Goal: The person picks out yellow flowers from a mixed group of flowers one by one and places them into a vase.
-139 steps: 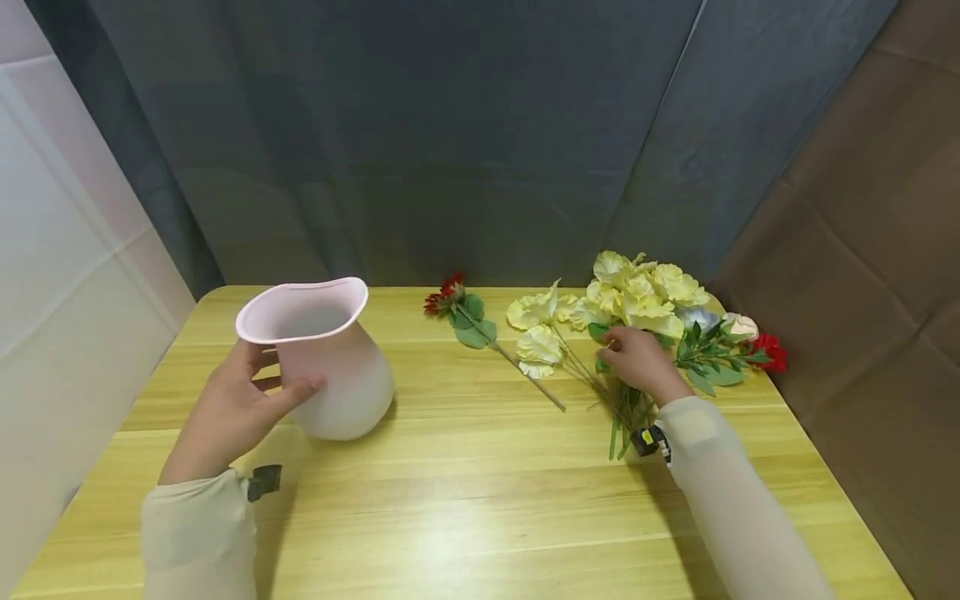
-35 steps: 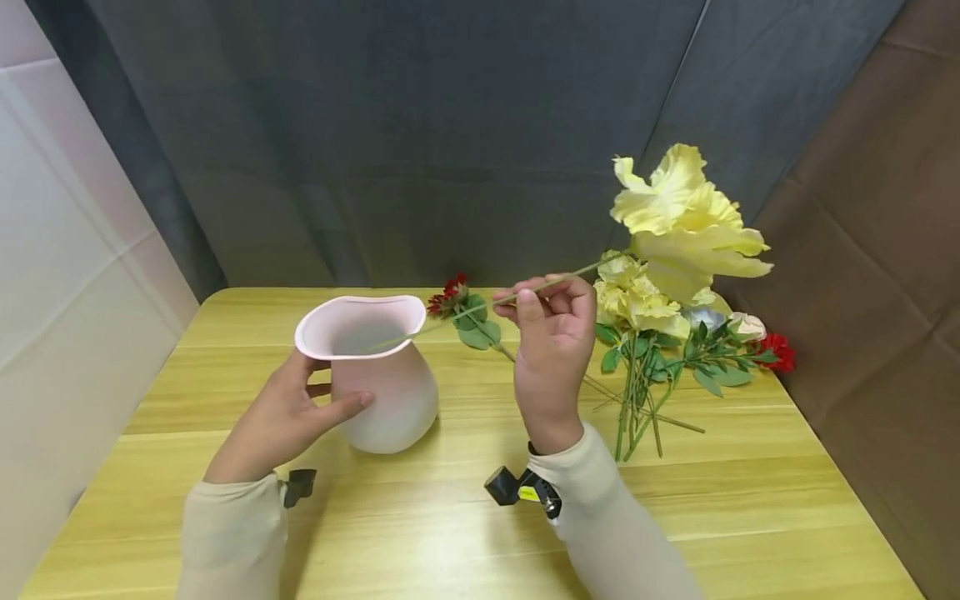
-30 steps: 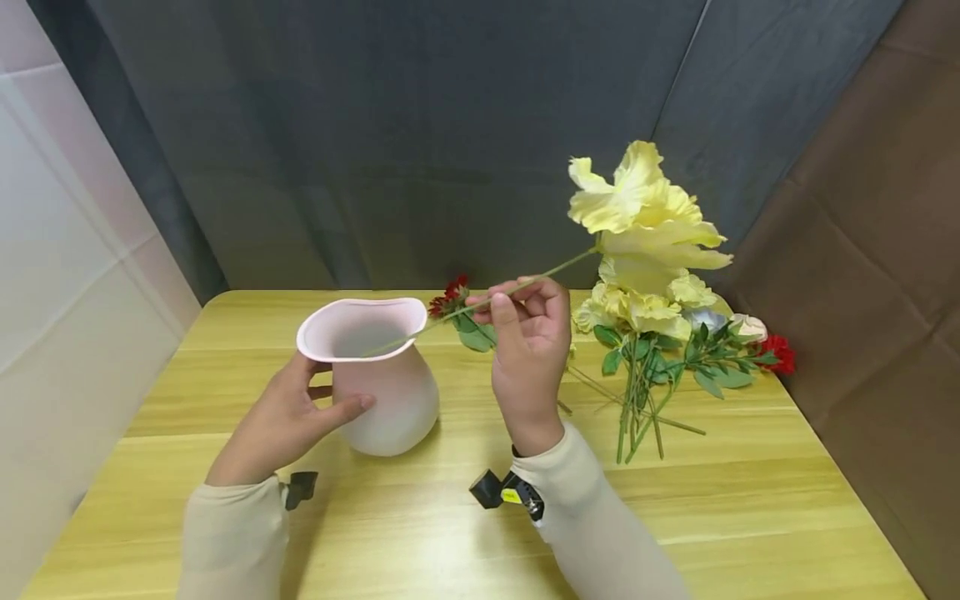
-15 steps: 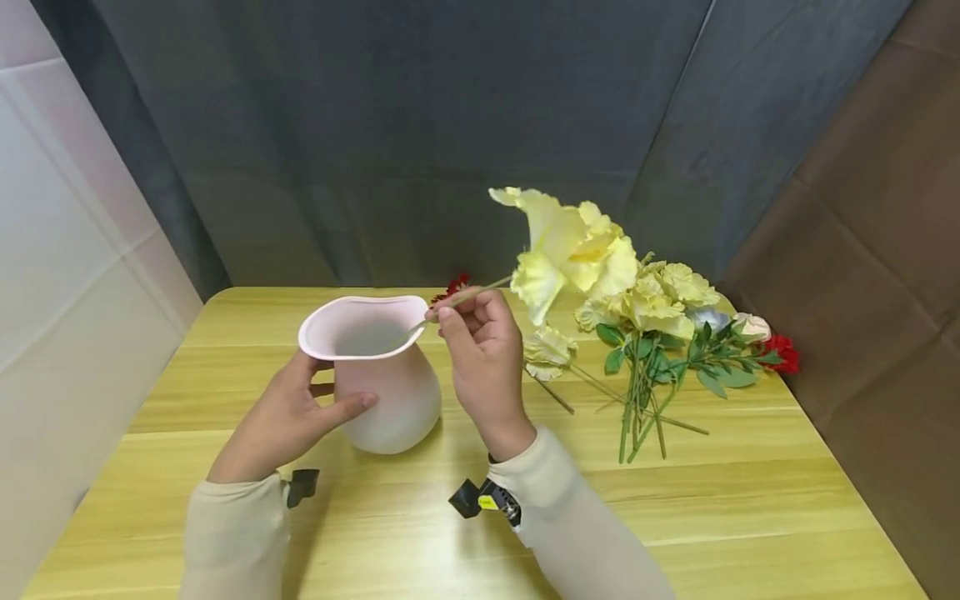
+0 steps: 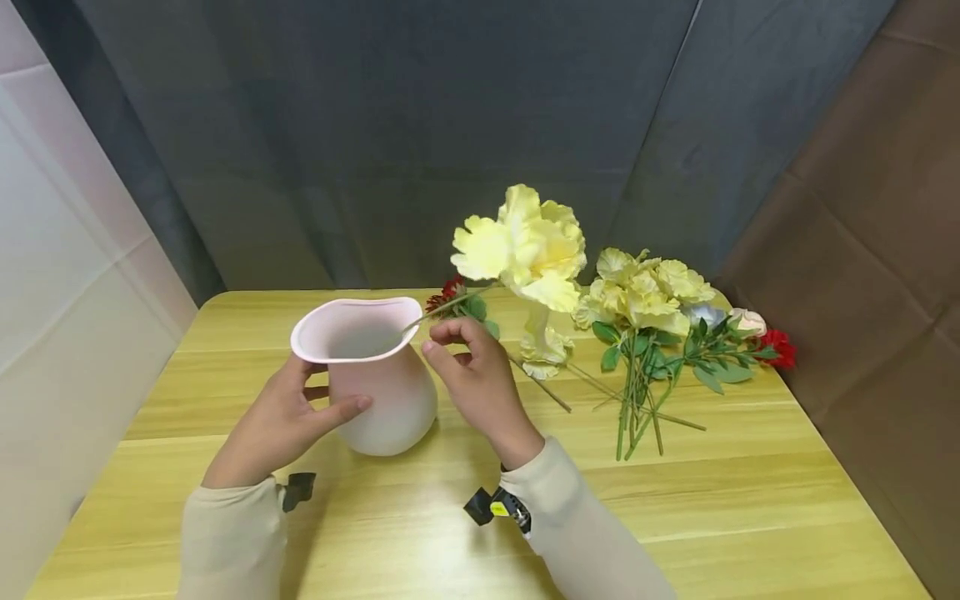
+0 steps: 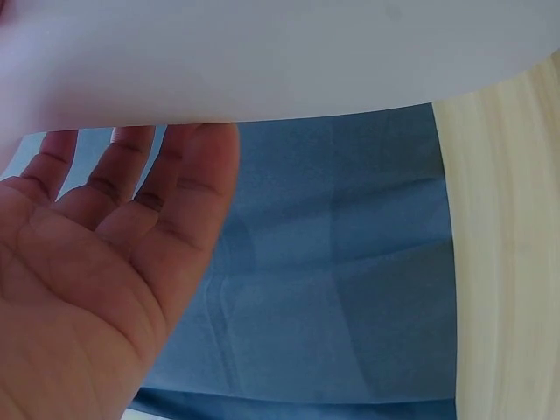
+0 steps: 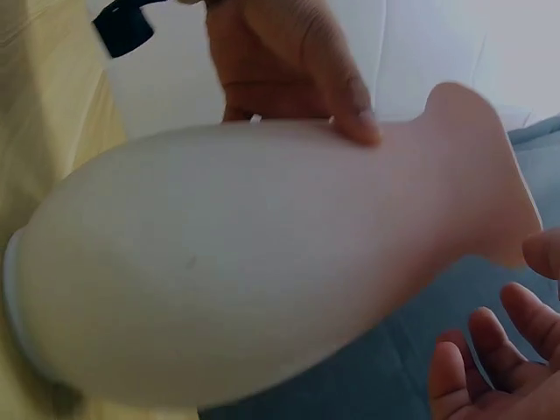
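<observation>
Vase (image 5: 393,408) left of flower pile (image 5: 647,304) on table (image 5: 420,542)

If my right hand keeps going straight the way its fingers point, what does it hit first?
Most likely the pink-and-white vase, at its flared rim, which lies just ahead of the right hand. The yellow flower's stem slants close above that line; depth is unclear, so a brush against it is possible.

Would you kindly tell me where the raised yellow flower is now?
In the head view, near the centre, the raised yellow flower leans out of the vase to the right, its bloom above the right hand.
</observation>
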A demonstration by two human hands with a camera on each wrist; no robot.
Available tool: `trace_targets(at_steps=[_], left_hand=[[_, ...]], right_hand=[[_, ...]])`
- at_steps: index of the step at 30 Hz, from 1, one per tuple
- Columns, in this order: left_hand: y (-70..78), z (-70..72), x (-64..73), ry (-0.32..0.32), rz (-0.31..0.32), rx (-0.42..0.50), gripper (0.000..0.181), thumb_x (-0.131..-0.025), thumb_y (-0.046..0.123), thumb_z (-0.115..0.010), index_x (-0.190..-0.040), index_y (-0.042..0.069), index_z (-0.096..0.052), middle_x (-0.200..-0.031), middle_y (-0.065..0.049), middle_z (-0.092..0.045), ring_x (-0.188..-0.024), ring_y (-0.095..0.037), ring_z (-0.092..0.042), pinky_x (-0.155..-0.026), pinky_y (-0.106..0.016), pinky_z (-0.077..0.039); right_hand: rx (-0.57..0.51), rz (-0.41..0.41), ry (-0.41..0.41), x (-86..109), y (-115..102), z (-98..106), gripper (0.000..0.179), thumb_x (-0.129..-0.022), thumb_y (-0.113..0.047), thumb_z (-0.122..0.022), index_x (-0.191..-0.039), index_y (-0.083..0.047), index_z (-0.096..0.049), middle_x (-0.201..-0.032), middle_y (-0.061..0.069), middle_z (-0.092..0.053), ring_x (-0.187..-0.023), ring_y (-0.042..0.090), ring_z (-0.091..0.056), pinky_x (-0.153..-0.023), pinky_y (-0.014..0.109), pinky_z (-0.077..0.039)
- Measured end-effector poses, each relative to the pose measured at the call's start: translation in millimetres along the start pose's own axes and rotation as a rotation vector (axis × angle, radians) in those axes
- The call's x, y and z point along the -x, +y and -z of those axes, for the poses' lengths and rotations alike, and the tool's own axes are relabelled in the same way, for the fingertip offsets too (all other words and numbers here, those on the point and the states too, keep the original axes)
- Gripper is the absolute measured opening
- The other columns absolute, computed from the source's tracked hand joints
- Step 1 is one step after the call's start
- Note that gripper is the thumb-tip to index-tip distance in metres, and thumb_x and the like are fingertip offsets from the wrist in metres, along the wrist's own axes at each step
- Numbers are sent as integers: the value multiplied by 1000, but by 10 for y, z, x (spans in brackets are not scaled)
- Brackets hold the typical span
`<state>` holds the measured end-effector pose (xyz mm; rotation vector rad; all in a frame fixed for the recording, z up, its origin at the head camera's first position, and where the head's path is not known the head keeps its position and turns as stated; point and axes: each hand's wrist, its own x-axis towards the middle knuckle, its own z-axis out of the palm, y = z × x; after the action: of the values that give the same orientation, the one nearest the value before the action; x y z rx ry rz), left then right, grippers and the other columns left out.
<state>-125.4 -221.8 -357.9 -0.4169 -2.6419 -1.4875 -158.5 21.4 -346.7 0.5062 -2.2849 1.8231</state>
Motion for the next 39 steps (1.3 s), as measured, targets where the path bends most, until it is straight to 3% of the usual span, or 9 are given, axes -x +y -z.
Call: trace_targets(at_steps=[5, 10, 16, 23, 27, 32, 39], left_hand=[[-2, 1, -1, -2, 0, -2, 80, -85, 31, -81, -149, 28, -33, -142, 4, -45, -128, -20, -45, -96, -54, -51], [0, 4, 1, -4, 3, -4, 80, -85, 31, -81, -149, 28, -33, -142, 4, -45, -128, -20, -45, -96, -54, -51], [7, 3, -2, -5, 9, 2, 79, -85, 32, -81, -149, 28, -33, -142, 4, -45, -128, -20, -44, -96, -54, -50], [7, 1, -10, -4, 0, -9, 79, -85, 30, -81, -149, 26, -33, -142, 3, -45, -126, -22, -46, -95, -55, -50], [0, 1, -17, -3, -2, -11, 78, -85, 31, -81, -148, 28, -34, -142, 5, -46, -125, -20, -47, -95, -53, -51], [8, 15, -37, -7, -23, -1, 79, -86, 28, -80, -149, 29, -33, -142, 5, -45, -126, -19, -45, -96, -54, -50], [14, 23, -35, -13, 0, 14, 79, -85, 30, -81, -149, 31, -33, -142, 6, -45, -128, -19, -44, -96, -56, -49]], right_hand=[[64, -1, -48, 44, 199, 201, 20, -97, -27, -63, -110, -12, -66, -110, 0, -64, -103, 12, -59, -81, 35, -54], [116, -28, -55, 28, 414, 583, 17, -100, -24, -61, -109, -11, -66, -107, 4, -65, -102, 17, -60, -82, 40, -54], [319, -131, -16, -31, 623, 1193, 15, -101, -21, -59, -107, -9, -62, -106, 8, -64, -100, 25, -60, -75, 40, -52], [524, -262, -86, -24, 916, 1751, 26, -103, -26, -56, -117, -5, -61, -114, 13, -63, -100, 30, -60, -75, 42, -51], [683, -245, -197, -28, 1064, 1873, 26, -101, -20, -58, -117, 0, -61, -110, 15, -65, -83, 25, -61, -71, 42, -52], [877, -170, -345, -79, 1177, 1865, 23, -97, -13, -61, -113, 3, -64, -96, 13, -67, -78, 23, -60, -73, 45, -54], [1027, -150, -469, -94, 1318, 1765, 11, -96, -7, -61, -103, -1, -67, -85, 10, -68, -70, 22, -62, -69, 43, -57]])
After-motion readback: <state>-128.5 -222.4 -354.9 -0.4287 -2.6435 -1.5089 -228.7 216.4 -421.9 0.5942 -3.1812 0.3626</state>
